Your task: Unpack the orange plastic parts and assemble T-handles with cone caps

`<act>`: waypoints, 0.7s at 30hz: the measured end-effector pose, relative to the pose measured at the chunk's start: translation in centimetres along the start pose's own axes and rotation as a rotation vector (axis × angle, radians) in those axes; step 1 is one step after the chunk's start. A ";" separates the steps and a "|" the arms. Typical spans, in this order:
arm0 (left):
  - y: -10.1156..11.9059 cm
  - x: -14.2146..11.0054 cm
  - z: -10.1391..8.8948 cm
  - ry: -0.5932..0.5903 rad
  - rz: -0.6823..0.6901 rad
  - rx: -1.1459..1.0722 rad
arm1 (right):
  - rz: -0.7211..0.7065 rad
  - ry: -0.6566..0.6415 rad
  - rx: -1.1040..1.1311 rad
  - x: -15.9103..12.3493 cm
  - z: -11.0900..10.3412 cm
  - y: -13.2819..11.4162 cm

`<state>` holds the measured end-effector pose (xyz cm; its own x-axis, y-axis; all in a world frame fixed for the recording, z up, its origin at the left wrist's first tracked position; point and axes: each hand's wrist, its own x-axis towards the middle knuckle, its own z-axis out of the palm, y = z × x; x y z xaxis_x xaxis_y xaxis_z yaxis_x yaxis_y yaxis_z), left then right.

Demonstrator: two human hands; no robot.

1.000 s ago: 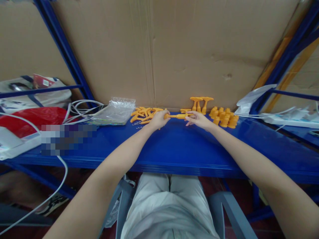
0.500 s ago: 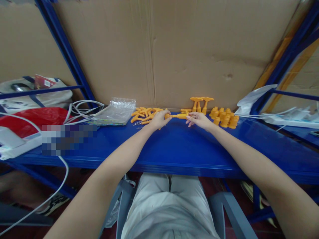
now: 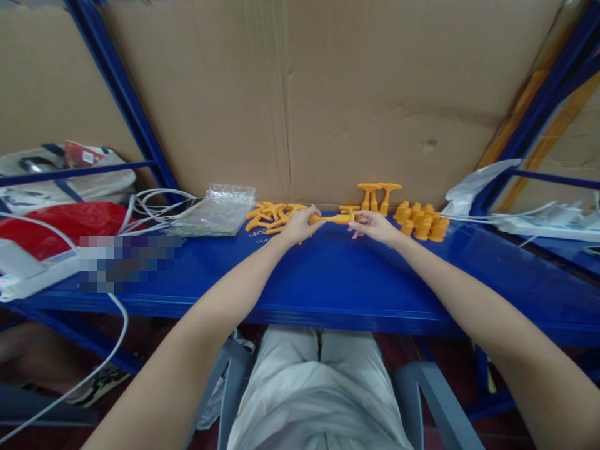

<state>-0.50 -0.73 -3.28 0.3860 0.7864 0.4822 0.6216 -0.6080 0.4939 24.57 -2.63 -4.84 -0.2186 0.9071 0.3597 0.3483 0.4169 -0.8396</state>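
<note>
Both my hands reach to the back of the blue shelf [image 3: 328,281] and share one orange plastic rod [image 3: 336,219] lying sideways between them. My left hand [image 3: 300,226] is curled round the rod's left end. My right hand [image 3: 372,226] pinches its right end with fingers together. A heap of orange pieces [image 3: 269,215] lies just left of my left hand. Two upright orange T-shaped parts [image 3: 379,195] stand behind my right hand, and a cluster of short orange cones [image 3: 422,222] sits to its right.
A clear plastic bag [image 3: 218,209] and white cables [image 3: 150,209] lie to the left, with a red bag [image 3: 60,222] beyond. Cardboard [image 3: 328,94] closes the back. White plastic [image 3: 473,184] and a power strip [image 3: 539,225] are at right. My lap and a grey chair [image 3: 431,387] are below.
The hands stay almost in place. The left hand's grip has shifted a little along the rod's left end; the rod lies at the same spot.
</note>
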 end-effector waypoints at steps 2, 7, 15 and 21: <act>0.2 -0.1 -0.1 0.001 -0.004 0.013 | 0.026 -0.011 -0.018 -0.2 0.0 -0.3; 0.2 -0.1 -0.1 0.019 0.012 0.028 | 0.044 -0.030 -0.050 -0.4 0.1 -1.1; -0.3 0.1 0.0 0.024 0.052 0.032 | 0.114 -0.022 -0.056 -0.6 0.4 -1.8; -0.8 0.5 0.3 0.028 0.082 0.093 | 0.063 0.028 0.032 -0.2 0.4 -0.8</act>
<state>-0.63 0.18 -3.68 0.4197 0.7307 0.5385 0.6497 -0.6561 0.3839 23.98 -3.15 -4.34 -0.1709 0.9331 0.3164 0.3308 0.3568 -0.8736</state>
